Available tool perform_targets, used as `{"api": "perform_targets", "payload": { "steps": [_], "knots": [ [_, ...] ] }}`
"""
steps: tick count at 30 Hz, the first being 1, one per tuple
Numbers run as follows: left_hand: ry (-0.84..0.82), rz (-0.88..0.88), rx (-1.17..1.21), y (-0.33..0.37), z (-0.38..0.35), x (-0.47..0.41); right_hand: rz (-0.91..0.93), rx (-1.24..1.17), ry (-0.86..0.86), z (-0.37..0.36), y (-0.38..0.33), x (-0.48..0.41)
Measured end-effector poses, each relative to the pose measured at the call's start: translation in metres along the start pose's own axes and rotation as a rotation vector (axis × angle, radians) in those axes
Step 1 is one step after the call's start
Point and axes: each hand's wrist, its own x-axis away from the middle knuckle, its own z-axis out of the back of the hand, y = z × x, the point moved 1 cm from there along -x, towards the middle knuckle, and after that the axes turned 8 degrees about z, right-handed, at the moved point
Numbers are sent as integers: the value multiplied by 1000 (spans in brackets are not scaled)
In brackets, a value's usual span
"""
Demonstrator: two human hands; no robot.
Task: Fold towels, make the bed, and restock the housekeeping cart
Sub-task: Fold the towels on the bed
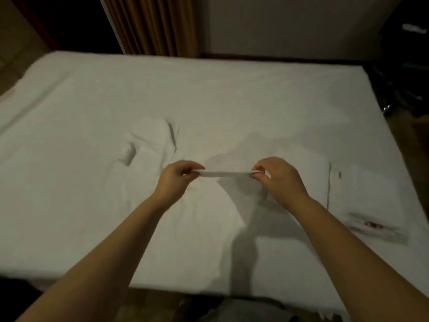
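Note:
A white towel (pixel 226 174) is stretched level between my two hands above the white bed (pixel 232 94), so I see only its thin edge. My left hand (pixel 176 175) pinches its left end and my right hand (pixel 276 175) pinches its right end. A crumpled white towel (pixel 151 145) lies on the bed to the left of my left hand. To the right lies a flat folded white towel (pixel 362 194) with a small red mark near its front edge.
Brown curtains (pixel 153 24) hang behind the bed, beside a plain wall (pixel 290 24). Dark, unclear objects (pixel 404 84) stand past the bed's right edge. The bed's front edge (pixel 185 287) runs just below my forearms.

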Motion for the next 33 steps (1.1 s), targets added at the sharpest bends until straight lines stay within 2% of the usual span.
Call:
{"api": "perform_targets", "payload": {
  "steps": [7, 10, 12, 15, 20, 24, 29, 33],
  "knots": [
    [-290, 265, -215, -121, -72, 60, -355, -142, -457, -108, 28, 103],
    [-402, 349, -272, -153, -87, 74, -413, -191, -597, -143, 35, 128],
    [-412, 376, -285, -164, -91, 73, -431, -205, -630, -155, 40, 130],
    [-338, 377, -224, -169, -95, 52, -427, -241, -521, -163, 54, 112],
    [-77, 349, 70, -167, -113, -18, -427, -213, -194, -181, 88, 52],
    [81, 331, 156, -168, -139, -68, -477, -219, -44, -204, 116, 21],
    [47, 534, 105, -191, -163, -90, -612, -227, 32, -234, 151, 19],
    [23, 583, -79, -197, -160, -69, -571, -223, 9, -241, 154, 17]
  ]
}}
